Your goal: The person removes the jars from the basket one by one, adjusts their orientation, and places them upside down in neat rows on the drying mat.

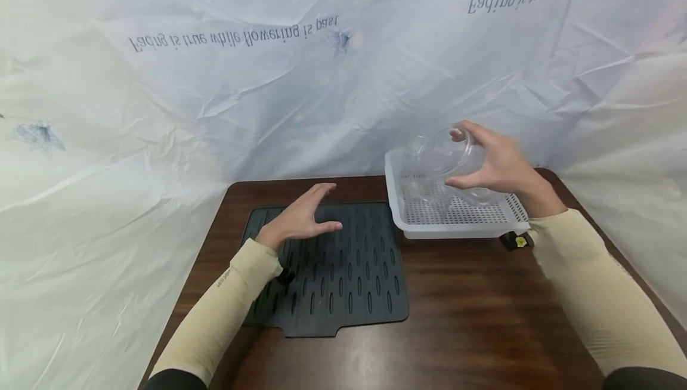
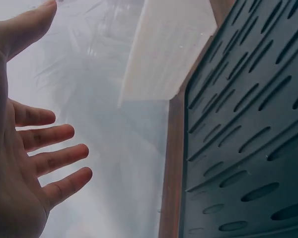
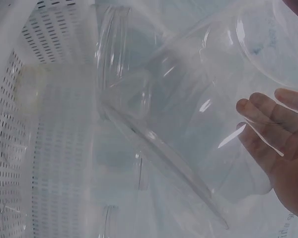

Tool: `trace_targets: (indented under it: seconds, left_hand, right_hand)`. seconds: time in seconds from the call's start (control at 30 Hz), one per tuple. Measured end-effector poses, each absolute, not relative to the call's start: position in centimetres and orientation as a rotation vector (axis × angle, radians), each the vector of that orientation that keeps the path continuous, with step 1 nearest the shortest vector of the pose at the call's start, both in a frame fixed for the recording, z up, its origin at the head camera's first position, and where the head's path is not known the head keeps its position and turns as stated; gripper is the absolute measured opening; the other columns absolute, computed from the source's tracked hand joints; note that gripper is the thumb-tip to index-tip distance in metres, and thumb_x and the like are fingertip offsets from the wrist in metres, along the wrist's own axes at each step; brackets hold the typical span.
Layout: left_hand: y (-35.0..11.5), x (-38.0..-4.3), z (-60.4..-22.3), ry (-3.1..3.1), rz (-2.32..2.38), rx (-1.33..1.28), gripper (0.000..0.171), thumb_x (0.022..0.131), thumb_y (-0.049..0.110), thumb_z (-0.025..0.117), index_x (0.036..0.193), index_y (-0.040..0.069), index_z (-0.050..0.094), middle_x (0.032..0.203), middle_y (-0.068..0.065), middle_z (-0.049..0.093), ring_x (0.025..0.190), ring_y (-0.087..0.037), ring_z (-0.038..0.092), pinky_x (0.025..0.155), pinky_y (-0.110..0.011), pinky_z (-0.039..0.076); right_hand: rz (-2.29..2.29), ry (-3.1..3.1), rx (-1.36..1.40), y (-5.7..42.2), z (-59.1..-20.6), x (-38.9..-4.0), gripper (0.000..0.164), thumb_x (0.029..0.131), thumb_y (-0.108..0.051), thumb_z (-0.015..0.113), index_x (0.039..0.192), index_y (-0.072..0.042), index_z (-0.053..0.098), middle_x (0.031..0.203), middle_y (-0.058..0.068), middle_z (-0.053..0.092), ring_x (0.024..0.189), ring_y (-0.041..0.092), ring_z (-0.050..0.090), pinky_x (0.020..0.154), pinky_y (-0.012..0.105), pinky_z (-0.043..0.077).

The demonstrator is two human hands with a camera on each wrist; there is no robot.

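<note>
My right hand (image 1: 499, 160) grips a clear, cup-shaped container (image 1: 442, 150) above the white basket, thumb on the near side and fingers on the far side. Through its see-through wall the right wrist view shows fingers (image 3: 275, 126) pressed against the clear container (image 3: 188, 94), which is tilted. More clear pieces (image 1: 424, 187) sit in the basket (image 1: 456, 234); their exact shape is hard to make out. Over the dark ridged mat (image 1: 349, 282) hovers my left hand (image 1: 297, 217), thumb and fingers spread apart with nothing between them.
The mat lies on a brown wooden table (image 1: 456, 318), left of the basket. A pale printed sheet (image 1: 268, 92) hangs behind the table and along both sides. A small black object with a yellow mark (image 1: 516, 241) shows at the right wrist.
</note>
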State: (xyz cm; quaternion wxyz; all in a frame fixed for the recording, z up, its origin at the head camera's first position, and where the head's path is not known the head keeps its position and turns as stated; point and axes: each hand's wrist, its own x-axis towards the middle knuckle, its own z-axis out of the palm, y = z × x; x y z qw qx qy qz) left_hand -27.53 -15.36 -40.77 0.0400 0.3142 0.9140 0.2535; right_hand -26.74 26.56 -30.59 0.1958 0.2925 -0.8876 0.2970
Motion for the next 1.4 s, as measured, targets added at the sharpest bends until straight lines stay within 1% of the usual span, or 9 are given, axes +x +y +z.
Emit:
trace_targets:
  seconds: [0.13, 0.3, 0.4, 0.57, 0.83, 0.9, 1.03, 1.2, 1.4]
  left_hand:
    - [-15.1, -27.5, -40.2, 2.797, 0.792, 0.958, 0.100, 0.083, 0.069, 0.060, 0.157, 0.018, 0.017, 0.158, -0.005, 0.027, 0.141, -0.027, 0.036, 0.111, -0.053, 0.035]
    - [-14.9, -27.6, -39.3, 2.787, 0.841, 0.964, 0.098, 0.085, 0.062, 0.064, 0.157, 0.017, 0.016, 0.157, -0.006, 0.028, 0.142, -0.028, 0.033, 0.112, -0.054, 0.033]
    - [-14.6, -27.6, -38.8, 2.786, 0.868, 0.968, 0.096, 0.085, 0.062, 0.064, 0.157, 0.018, 0.017, 0.156, -0.007, 0.029, 0.142, -0.028, 0.033, 0.112, -0.054, 0.033]
    - [-14.2, -27.5, -38.2, 2.777, 0.920, 0.977, 0.096, 0.084, 0.065, 0.062, 0.156, 0.020, 0.018, 0.155, -0.006, 0.030, 0.141, -0.027, 0.033, 0.111, -0.054, 0.034]
    - [-13.7, -27.3, -37.5, 2.773, 0.964, 0.975, 0.097, 0.083, 0.070, 0.059, 0.156, 0.022, 0.018, 0.156, -0.006, 0.030, 0.140, -0.030, 0.035, 0.110, -0.054, 0.035]
    - [-13.4, -27.2, -37.2, 2.771, 0.980, 0.974, 0.098, 0.083, 0.070, 0.059, 0.156, 0.022, 0.018, 0.155, -0.006, 0.031, 0.138, -0.031, 0.037, 0.109, -0.053, 0.037]
    - [-13.0, -27.2, -36.5, 2.769, 1.022, 0.949, 0.099, 0.081, 0.072, 0.060, 0.156, 0.022, 0.019, 0.153, -0.004, 0.032, 0.133, -0.028, 0.042, 0.106, -0.049, 0.041]
    - [-12.5, -27.0, -35.8, 2.755, 1.098, 0.933, 0.102, 0.079, 0.076, 0.058, 0.156, 0.020, 0.021, 0.153, -0.003, 0.034, 0.134, -0.024, 0.043, 0.108, -0.047, 0.041]
    - [-11.5, -26.9, -34.9, 2.721, 1.192, 0.971, 0.108, 0.075, 0.082, 0.054, 0.155, 0.016, 0.024, 0.152, -0.008, 0.036, 0.133, -0.023, 0.045, 0.109, -0.044, 0.040]
  right_hand:
    - [0.842, -2.468, 0.861, 25.9, -30.6, -26.9, 0.100, 0.051, -0.019, 0.098, 0.138, -0.009, 0.051, 0.117, 0.013, 0.066, 0.108, 0.030, 0.060, 0.088, 0.048, 0.046]
    - [0.848, -2.480, 0.897, 25.0, -30.5, -26.9, 0.099, 0.054, -0.022, 0.097, 0.140, -0.009, 0.050, 0.119, 0.015, 0.065, 0.112, 0.034, 0.059, 0.094, 0.052, 0.044]
    - [0.813, -2.511, 0.904, 24.5, -30.4, -26.8, 0.100, 0.054, -0.027, 0.097, 0.140, -0.008, 0.049, 0.120, 0.015, 0.064, 0.112, 0.035, 0.057, 0.095, 0.052, 0.044]
    - [0.715, -2.551, 0.936, 23.6, -29.7, -26.5, 0.103, 0.054, -0.035, 0.096, 0.139, -0.004, 0.048, 0.121, 0.014, 0.063, 0.113, 0.034, 0.058, 0.096, 0.053, 0.045]
    - [0.570, -2.556, 1.014, 22.1, -28.6, -26.2, 0.107, 0.053, -0.042, 0.094, 0.140, -0.002, 0.047, 0.121, 0.015, 0.061, 0.111, 0.032, 0.058, 0.096, 0.051, 0.047]
    - [0.538, -2.559, 1.025, 21.7, -28.5, -26.2, 0.108, 0.053, -0.044, 0.094, 0.139, -0.001, 0.047, 0.124, 0.015, 0.061, 0.113, 0.031, 0.058, 0.098, 0.050, 0.047]
    - [0.500, -2.575, 1.054, 20.7, -28.3, -26.2, 0.109, 0.053, -0.046, 0.093, 0.139, 0.002, 0.046, 0.129, 0.019, 0.059, 0.117, 0.034, 0.057, 0.100, 0.052, 0.046]
    - [0.432, -2.614, 1.069, 19.4, -28.2, -26.1, 0.112, 0.055, -0.051, 0.091, 0.142, 0.001, 0.044, 0.136, 0.022, 0.055, 0.124, 0.038, 0.053, 0.103, 0.054, 0.045]
    - [0.364, -2.644, 1.100, 17.9, -28.4, -26.1, 0.113, 0.057, -0.056, 0.088, 0.144, 0.001, 0.042, 0.139, 0.021, 0.053, 0.127, 0.038, 0.052, 0.106, 0.051, 0.043]
